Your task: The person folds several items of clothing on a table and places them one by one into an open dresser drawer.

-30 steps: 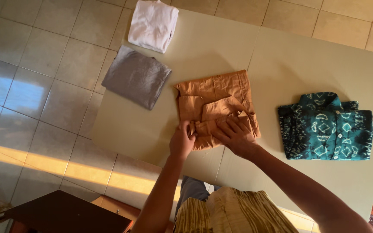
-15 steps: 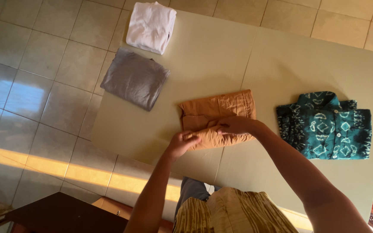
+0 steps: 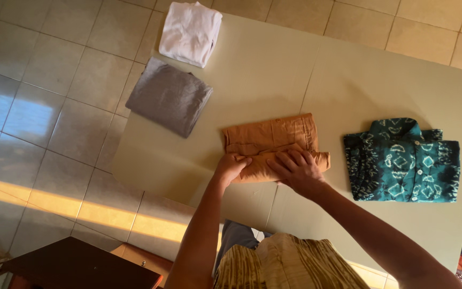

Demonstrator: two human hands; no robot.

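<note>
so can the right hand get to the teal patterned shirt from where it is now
Probably yes. The right hand lies on the folded orange garment, and the teal patterned shirt sits just to its right on the same mat, with only bare surface between them.
</note>
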